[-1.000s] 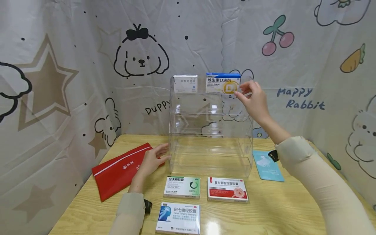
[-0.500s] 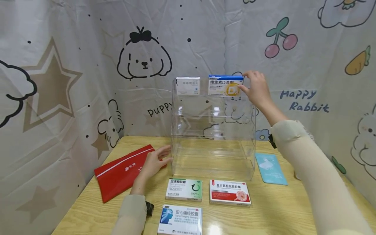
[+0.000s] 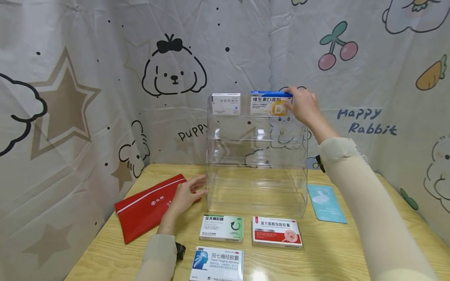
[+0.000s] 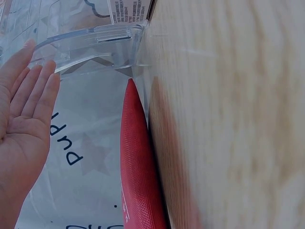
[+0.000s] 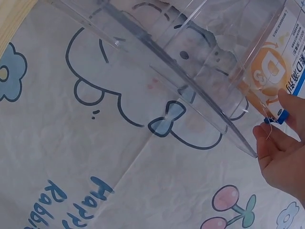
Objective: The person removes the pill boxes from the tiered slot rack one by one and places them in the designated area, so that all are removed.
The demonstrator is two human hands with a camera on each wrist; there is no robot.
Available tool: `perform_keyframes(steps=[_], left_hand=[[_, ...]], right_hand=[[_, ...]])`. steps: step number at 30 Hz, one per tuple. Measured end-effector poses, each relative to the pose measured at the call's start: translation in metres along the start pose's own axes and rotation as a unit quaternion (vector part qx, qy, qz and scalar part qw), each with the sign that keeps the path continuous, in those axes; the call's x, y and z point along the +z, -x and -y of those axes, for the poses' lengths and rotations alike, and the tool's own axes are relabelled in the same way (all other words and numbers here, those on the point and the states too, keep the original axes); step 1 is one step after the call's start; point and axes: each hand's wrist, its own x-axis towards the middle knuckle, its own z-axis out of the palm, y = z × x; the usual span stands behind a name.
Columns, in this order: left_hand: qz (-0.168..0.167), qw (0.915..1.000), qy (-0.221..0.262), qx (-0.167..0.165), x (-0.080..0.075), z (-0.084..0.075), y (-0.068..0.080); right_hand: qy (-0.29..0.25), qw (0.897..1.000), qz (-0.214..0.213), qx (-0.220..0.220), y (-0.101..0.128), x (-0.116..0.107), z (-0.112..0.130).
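A clear acrylic tiered rack (image 3: 258, 198) stands on the table. On its top tier sits a blue-topped vitamin D drops box (image 3: 261, 104), with a smaller white medicine box (image 3: 226, 104) to its left. My right hand (image 3: 303, 104) pinches the drops box at its right end, thumb on the front and fingers behind, as the right wrist view shows with the box's end (image 5: 271, 78). Low at the rack's left side, my left hand (image 3: 187, 195) has its fingers straight, fingertips right at the side panel; the left wrist view shows the hand's (image 4: 26, 119) bare palm.
In front of the rack lie a green-and-white medicine box (image 3: 221, 228), a red-and-white one (image 3: 277, 232) and a blue-and-white one (image 3: 217, 264). A red pouch (image 3: 149, 208) lies left, beneath the left forearm's side; a light-blue packet (image 3: 327, 203) lies right. A printed curtain (image 3: 239, 23) hangs behind.
My right hand has shifted from the drops box's front right corner to a pinch round its right end. The left hand stays at the rack's side. The head view has tilted slightly.
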Motion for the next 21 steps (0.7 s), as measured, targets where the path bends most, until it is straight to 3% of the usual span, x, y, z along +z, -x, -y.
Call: perform_keyframes(steps=[6, 13, 21], left_hand=[[-0.005, 0.9999, -0.004, 0.008, 0.0010, 0.0008, 0.0000], [-0.021, 0.9986, -0.020, 0.044, 0.0030, 0.0011, 0.0023], [-0.001, 0.9999, 0.002, 0.010, 0.0001, -0.0012, 0.0015]], right_hand=[[-0.029, 1.000, 0.002, 0.004, -0.0016, -0.0007, -0.0010], [-0.055, 0.998, -0.009, -0.003, -0.0016, -0.0010, -0.0022], [-0.122, 0.992, -0.013, -0.016, -0.0028, -0.0042, -0.0035]])
